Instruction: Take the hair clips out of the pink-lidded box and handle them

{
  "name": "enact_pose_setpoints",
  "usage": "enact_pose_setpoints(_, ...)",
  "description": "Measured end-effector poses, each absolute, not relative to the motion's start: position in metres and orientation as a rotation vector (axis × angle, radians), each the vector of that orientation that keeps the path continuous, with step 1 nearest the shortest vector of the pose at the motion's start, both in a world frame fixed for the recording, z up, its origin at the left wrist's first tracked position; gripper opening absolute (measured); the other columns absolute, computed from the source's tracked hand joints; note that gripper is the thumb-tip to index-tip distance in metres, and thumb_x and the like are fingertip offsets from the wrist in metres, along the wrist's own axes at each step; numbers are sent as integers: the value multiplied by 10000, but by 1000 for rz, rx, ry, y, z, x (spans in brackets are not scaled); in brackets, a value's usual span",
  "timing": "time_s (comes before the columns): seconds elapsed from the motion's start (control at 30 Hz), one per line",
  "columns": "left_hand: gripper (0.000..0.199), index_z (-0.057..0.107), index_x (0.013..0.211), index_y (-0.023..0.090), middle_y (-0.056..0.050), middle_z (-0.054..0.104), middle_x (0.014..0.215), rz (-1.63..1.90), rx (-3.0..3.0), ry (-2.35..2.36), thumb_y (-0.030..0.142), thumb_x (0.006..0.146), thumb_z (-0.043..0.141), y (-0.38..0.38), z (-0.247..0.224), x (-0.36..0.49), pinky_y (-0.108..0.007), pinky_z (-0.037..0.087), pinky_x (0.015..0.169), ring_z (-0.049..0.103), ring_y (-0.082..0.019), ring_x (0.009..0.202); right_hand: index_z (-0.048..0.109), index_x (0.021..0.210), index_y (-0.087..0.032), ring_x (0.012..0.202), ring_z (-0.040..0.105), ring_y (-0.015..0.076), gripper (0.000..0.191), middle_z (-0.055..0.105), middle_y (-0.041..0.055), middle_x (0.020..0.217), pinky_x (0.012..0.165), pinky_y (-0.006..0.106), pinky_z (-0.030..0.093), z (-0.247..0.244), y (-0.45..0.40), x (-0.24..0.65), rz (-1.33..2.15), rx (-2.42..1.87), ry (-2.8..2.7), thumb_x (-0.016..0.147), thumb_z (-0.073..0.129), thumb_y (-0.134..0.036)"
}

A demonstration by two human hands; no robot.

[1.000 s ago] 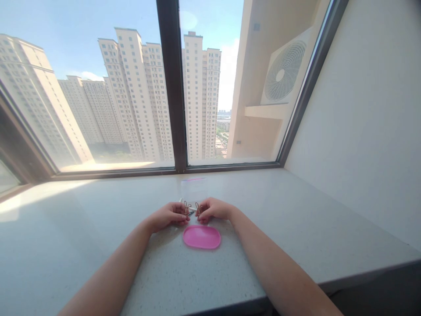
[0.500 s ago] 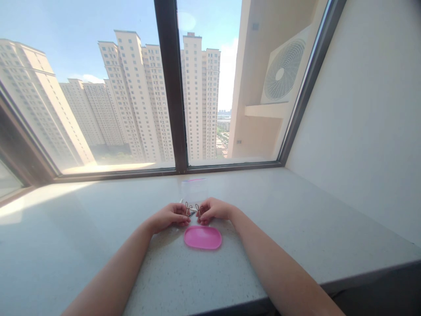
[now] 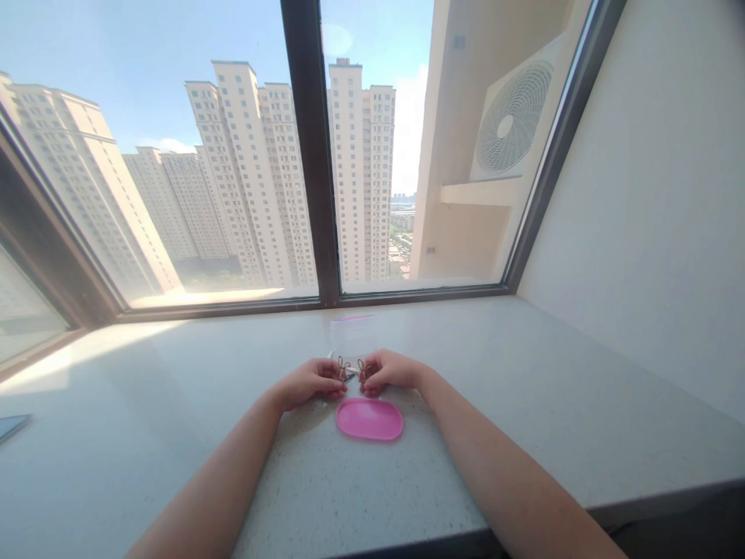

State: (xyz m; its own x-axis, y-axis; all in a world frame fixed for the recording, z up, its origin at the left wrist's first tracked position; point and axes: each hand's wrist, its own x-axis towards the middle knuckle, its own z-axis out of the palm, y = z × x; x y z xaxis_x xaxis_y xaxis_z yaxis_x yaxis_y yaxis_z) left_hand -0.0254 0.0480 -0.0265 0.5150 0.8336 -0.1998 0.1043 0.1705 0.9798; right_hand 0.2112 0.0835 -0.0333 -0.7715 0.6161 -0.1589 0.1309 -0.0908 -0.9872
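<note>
My left hand (image 3: 319,380) is closed, its thumb and fingers pinching a small brown bow (image 3: 343,366) with thin loops. Facing it, my right hand (image 3: 385,373) pinches a similar brown bow (image 3: 362,369). The two bows are close together but apart. Between the fingertips lies a small dark, thin piece (image 3: 350,378), too small to name. Just in front of my hands is an oval pink tray (image 3: 369,420) with a raised rim, flat on the speckled white counter (image 3: 326,489). A clear zip bag (image 3: 353,335) with a pink strip lies beyond my hands.
Past the counter rises a window with a dark frame (image 3: 329,291). A white wall (image 3: 652,233) borders the right side. At the far left edge a flat bluish-grey object (image 3: 12,426) shows partly. The counter's front edge runs along the bottom right.
My view has turned slightly left, so everything sits further right in the picture and the flat object has come in at the left edge. Both hands keep their pinch on the bows.
</note>
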Motion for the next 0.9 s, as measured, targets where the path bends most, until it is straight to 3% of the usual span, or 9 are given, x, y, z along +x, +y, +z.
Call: enact_pose_setpoints(0.9,360,642,857,137,-71,713,848,643,1297,902,272,578,826,50,-30,-27,-280,484,733,650,-160,759,653,806,-105,651,653,155,291,690,58,753,637,266,511,-33,84,212,1919,-773,-1858,566,771,-218)
